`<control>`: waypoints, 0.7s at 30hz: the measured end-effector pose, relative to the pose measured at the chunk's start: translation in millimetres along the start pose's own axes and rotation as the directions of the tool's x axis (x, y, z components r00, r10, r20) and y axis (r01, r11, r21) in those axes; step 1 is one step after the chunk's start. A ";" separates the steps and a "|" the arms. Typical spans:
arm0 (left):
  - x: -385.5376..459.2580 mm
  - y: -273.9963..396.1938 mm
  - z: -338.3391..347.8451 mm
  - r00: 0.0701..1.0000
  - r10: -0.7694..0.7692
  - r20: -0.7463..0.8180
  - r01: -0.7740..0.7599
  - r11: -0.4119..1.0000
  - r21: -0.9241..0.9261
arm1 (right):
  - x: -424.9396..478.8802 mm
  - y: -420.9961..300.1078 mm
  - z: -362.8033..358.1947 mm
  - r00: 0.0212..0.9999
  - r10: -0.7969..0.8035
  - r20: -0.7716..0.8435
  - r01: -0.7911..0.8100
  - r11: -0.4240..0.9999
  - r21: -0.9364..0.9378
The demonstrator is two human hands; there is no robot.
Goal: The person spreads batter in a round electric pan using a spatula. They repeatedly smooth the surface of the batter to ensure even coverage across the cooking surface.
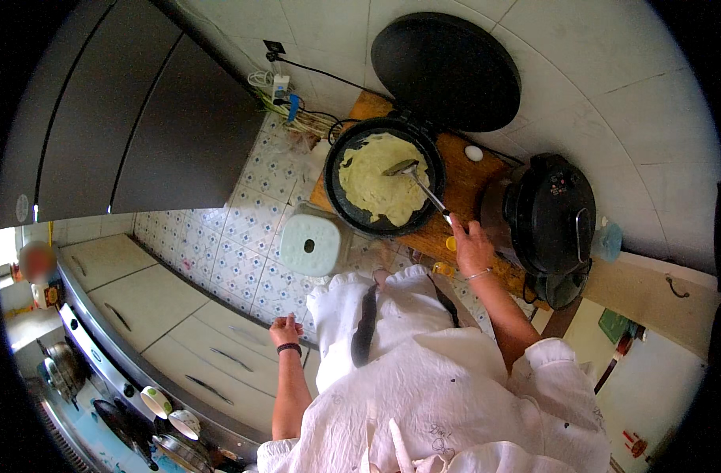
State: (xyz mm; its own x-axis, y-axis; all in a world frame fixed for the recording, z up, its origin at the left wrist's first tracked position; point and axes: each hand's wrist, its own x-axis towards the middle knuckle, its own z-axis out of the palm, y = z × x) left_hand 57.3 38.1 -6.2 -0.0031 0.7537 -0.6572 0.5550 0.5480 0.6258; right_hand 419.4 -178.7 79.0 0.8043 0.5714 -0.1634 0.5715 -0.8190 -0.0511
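My right hand (pixel 474 248) grips the dark end of a long-handled metal ladle (pixel 421 183). The ladle's head rests on a pale yellow layer of batter or thin pancake (pixel 375 183), whose edge is ragged. This layer covers most of the round black electric griddle pan (pixel 331 195). Behind it the pan's round black lid (pixel 446 71) stands raised against the tiled wall. Off to the left, my left hand (pixel 286 330) hangs beside my white clothing with its fingers curled in, and nothing shows in it.
A wooden table (pixel 464 177) carries the pan, a white egg (pixel 473 154) and a black electric cooker (pixel 553 213). A pale green plastic stool (pixel 311 243) stands on the tiled floor. Power cords (pixel 337 77) run along the wall by a dark refrigerator (pixel 177 118). Cabinets (pixel 177 331) line the left.
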 end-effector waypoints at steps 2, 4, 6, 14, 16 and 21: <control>-1.5 -0.2 -0.5 1.000 -0.004 -0.013 0.004 1.000 -0.012 | 1.9 -0.6 -7.7 1.000 0.014 0.007 -0.014 0.997 0.078; -7.0 5.9 0.5 1.000 -0.009 -0.026 0.009 1.000 -0.029 | 7.7 0.1 -13.8 0.999 0.048 -0.004 -0.046 0.977 0.206; -5.5 3.0 -0.7 1.000 0.011 -0.019 -0.011 1.000 -0.004 | 24.6 10.4 5.6 0.924 0.168 0.344 -0.365 0.655 0.661; -9.2 4.6 -1.3 0.999 0.006 -0.035 -0.008 0.999 -0.043 | 55.8 11.1 -5.6 0.619 -0.004 0.785 -0.762 -0.244 0.600; -6.0 -0.3 -2.9 1.000 0.008 -0.027 -0.010 0.996 -0.090 | 55.2 5.7 -7.6 0.594 -0.007 0.804 -0.796 -0.150 0.587; -8.3 -3.6 -0.9 1.000 -0.001 -0.022 -0.001 0.998 -0.069 | 43.8 -0.9 -1.3 0.521 -0.048 0.852 -0.850 -0.117 0.513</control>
State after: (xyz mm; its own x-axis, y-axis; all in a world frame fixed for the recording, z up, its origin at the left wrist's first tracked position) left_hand 54.6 30.1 -2.6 -0.0219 0.7612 -0.6482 0.4967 0.5709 0.6537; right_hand 454.2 -152.9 73.1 0.2527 0.2928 -0.9222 -0.8343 -0.4166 -0.3610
